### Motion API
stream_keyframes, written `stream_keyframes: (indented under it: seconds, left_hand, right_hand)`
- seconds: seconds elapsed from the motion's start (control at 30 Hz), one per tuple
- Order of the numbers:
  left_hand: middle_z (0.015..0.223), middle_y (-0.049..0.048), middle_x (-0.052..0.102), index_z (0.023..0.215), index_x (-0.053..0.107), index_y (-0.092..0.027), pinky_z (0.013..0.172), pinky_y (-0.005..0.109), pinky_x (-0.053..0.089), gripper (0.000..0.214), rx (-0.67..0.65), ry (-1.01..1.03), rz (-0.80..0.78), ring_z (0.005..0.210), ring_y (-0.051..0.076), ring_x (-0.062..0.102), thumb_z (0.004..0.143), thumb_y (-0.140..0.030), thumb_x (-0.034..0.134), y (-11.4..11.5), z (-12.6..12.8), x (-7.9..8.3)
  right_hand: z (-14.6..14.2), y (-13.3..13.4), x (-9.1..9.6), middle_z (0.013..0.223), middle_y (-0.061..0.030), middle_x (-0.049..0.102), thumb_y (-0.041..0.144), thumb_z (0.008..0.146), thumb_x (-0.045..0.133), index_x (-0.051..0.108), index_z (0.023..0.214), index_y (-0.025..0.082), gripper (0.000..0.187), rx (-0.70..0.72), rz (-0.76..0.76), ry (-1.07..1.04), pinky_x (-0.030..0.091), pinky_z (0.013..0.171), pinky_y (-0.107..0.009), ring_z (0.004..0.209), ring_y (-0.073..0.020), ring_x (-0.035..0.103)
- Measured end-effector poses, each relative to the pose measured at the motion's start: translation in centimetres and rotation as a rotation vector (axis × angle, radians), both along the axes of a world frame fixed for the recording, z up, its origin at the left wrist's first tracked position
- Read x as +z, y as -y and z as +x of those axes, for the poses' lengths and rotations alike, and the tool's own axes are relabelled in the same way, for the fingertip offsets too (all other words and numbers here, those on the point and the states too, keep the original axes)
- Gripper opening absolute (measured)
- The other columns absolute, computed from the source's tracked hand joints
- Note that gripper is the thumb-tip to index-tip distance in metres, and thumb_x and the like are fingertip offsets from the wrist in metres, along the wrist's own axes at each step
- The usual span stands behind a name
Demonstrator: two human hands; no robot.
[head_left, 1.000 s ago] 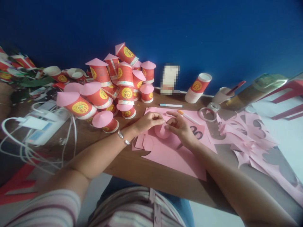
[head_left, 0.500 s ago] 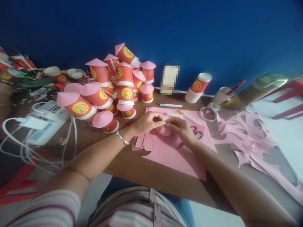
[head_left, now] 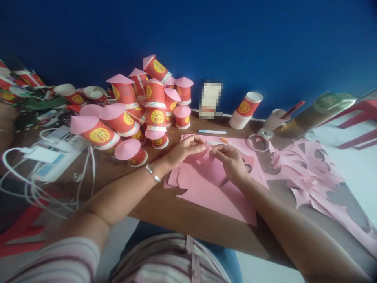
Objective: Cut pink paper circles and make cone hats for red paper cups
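My left hand (head_left: pixel 187 150), with a silver bangle at the wrist, pinches one side of a small pink paper piece (head_left: pixel 204 157). Across from it, the thumb and fingertips of my right hand (head_left: pixel 231 159) pinch the other side. The paper's full outline is hard to make out against pink sheets (head_left: pixel 216 202) lying below. Dark scissors (head_left: pixel 249 168) lie on the sheets, mostly covered by my right hand. A capped white marker (head_left: pixel 216 143) and a pen with an orange end (head_left: pixel 224 140) lie just beyond my fingers. Cut pink pieces (head_left: pixel 176 177) rest near my left wrist.
Red paper cups with pink cone tops (head_left: pixel 101 135) are piled at left, beside a power strip (head_left: pixel 54 159) with white cables. Stacked cups (head_left: pixel 246 110), tape rolls (head_left: pixel 266 133), a pen cup (head_left: pixel 277 119) and a bottle (head_left: pixel 312 114) stand behind. Pink scraps (head_left: pixel 309 169) spread at right.
My fingertips have drawn slightly apart and shifted. The pink paper piece, which hung as a curved flap below them, now shows less of itself between my hands.
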State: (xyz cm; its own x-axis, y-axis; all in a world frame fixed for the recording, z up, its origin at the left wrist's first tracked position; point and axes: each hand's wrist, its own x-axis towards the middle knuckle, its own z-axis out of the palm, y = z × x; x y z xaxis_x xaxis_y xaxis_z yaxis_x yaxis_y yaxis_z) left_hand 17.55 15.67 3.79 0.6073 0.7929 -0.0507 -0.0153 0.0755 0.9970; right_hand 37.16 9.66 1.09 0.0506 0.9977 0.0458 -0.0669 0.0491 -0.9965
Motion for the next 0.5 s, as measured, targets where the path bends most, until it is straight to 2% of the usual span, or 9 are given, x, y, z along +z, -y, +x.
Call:
stream_keyframes:
  seconds: [0.07,0.23,0.5]
  left_hand:
    - [0.097,0.0056,0.065,0.106,0.058,-0.017,0.07,0.033,0.055,0.041,-0.042,0.043,-0.085,0.082,0.018,0.067,0.08,-0.04,0.08,0.16,0.14,-0.19]
    - [0.082,-0.0012,0.061,0.105,0.056,-0.016,0.068,0.028,0.052,0.039,-0.054,0.009,-0.043,0.072,0.013,0.065,0.076,-0.028,0.081,0.27,0.26,-0.42]
    - [0.085,-0.0012,0.063,0.107,0.056,-0.016,0.069,0.029,0.054,0.039,-0.087,0.001,-0.012,0.071,0.013,0.068,0.074,-0.018,0.076,0.02,0.04,-0.69]
  right_hand:
    - [-0.07,0.02,-0.01,0.073,-0.001,0.072,0.044,0.079,0.084,0.075,0.075,0.022,0.024,-0.01,0.007,-0.004,0.05,0.072,-0.032,0.07,-0.016,0.062]
    - [-0.26,0.14,0.2,0.072,-0.0006,0.071,0.047,0.076,0.085,0.074,0.075,0.022,0.028,0.017,-0.004,-0.004,0.052,0.07,-0.032,0.068,-0.0164,0.064]
    - [-0.21,0.13,0.21,0.071,-0.0006,0.071,0.05,0.077,0.084,0.073,0.073,0.022,0.03,0.01,-0.015,0.042,0.051,0.07,-0.033,0.068,-0.017,0.064]
